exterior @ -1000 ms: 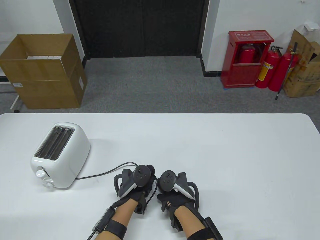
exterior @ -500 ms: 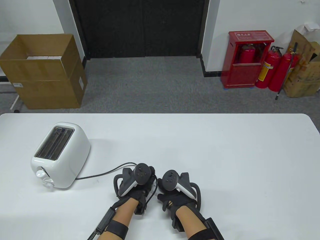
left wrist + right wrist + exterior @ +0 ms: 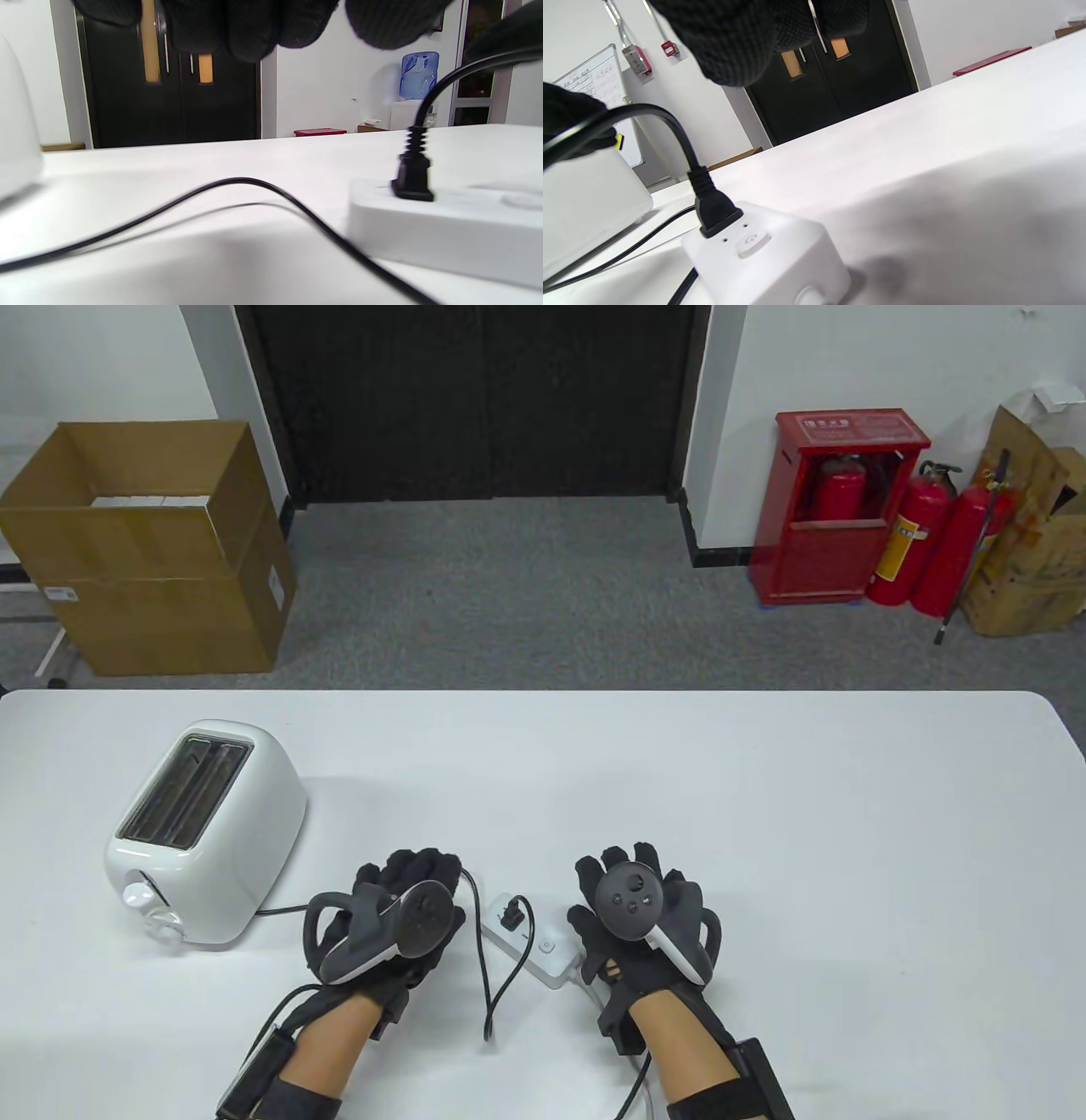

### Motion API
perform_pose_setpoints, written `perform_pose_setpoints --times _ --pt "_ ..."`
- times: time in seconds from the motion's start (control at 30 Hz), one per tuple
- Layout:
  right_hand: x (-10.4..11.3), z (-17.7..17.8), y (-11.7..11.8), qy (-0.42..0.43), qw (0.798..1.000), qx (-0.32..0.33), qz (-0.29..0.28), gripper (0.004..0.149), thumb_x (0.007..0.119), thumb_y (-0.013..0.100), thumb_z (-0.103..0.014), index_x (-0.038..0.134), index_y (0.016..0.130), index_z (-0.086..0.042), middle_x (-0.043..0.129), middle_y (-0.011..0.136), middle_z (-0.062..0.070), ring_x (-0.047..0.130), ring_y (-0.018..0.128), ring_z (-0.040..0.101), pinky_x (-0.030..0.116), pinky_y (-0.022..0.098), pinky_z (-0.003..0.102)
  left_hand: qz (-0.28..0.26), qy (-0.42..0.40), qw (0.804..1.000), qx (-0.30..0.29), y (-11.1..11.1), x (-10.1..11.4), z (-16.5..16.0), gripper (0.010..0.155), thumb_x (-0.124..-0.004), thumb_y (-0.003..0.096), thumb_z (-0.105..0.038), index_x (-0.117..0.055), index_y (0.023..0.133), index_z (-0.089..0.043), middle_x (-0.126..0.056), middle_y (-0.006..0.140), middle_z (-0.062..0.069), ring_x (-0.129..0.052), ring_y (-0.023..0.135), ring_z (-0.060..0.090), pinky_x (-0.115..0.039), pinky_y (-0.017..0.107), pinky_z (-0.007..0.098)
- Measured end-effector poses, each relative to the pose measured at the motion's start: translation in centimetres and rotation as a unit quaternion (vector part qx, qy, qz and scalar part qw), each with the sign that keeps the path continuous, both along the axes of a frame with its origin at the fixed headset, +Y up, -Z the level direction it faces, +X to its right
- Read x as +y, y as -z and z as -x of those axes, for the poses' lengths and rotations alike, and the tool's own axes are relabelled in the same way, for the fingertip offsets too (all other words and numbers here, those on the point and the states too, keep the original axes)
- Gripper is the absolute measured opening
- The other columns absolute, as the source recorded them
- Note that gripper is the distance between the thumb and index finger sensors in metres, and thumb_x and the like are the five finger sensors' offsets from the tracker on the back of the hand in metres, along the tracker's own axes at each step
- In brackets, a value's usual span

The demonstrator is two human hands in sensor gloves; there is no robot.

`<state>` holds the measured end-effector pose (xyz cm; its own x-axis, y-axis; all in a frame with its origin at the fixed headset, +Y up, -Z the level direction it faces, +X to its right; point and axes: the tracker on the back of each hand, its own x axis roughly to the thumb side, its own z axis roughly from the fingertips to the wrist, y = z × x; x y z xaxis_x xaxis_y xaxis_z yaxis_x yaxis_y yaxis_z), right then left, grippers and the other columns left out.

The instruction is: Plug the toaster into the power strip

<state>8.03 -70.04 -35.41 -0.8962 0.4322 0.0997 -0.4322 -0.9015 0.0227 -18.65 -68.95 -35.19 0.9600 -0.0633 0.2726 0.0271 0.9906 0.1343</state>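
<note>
Both hands' fingers released, off black plug; check it's flush in white power strip, w/ cord slack.

The toaster has a smooth, glossy white plastic shell, and its slots look like dark metal. The power strip is matt white plastic with softly rounded edges. The plug is moulded black plastic or rubber with a ribbed collar, and the cord has a smooth black, slightly shiny sheath. The table has a smooth, matt white top. The left hand and right hand wear black knitted cloth gloves with a rough weave; the trackers on their backs are smooth plastic, dark grey and white. The cardboard box is plain brown, matt. The floor is grey, rough carpet.
</note>
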Motion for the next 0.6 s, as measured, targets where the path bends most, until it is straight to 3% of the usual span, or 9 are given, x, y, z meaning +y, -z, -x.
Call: perform_pose_setpoints --times 0.2,0.33,0.6 --pt "-1.2 -0.1 -0.8 -0.034 0.999 0.017 -0.01 0.072 0.078 0.042 -0.048 0.048 0.105 -0.034 0.028 0.12 0.002 0.002 0.104 0.034 0.011 0.064 0.072 0.023 -0.007 1.0 0.013 -0.4 -2.0 1.9 0.08 -0.065 0.0442 -0.065 -0.036 0.112 -0.034 -0.038 0.123 0.003 -0.031 0.115 0.04 -0.034 0.07 0.072" --pt "-2.8 -0.2 -1.0 -0.069 0.997 0.025 0.027 0.075 0.074 0.042 -0.055 0.039 0.107 -0.039 0.016 0.12 -0.001 -0.007 0.102 0.031 0.005 0.063 0.072 0.058 -0.001 0.998 0.021 -0.5 -2.9 2.6 0.088 -0.058 0.0425 -0.071 -0.019 0.112 -0.033 -0.018 0.123 0.006 -0.013 0.112 0.043 -0.022 0.066 0.074" --pt "-3.3 -0.2 -1.3 -0.076 0.996 0.041 0.023 0.077 0.072 0.041 -0.057 0.034 0.107 -0.041 0.011 0.12 -0.002 -0.009 0.101 0.031 0.003 0.061 0.072 0.083 0.003 0.996 0.018 -0.7 -3.7 2.6 0.092 -0.053 0.0412 -0.074 -0.008 0.111 -0.033 -0.006 0.121 0.009 -0.004 0.11 0.044 -0.015 0.063 0.076"
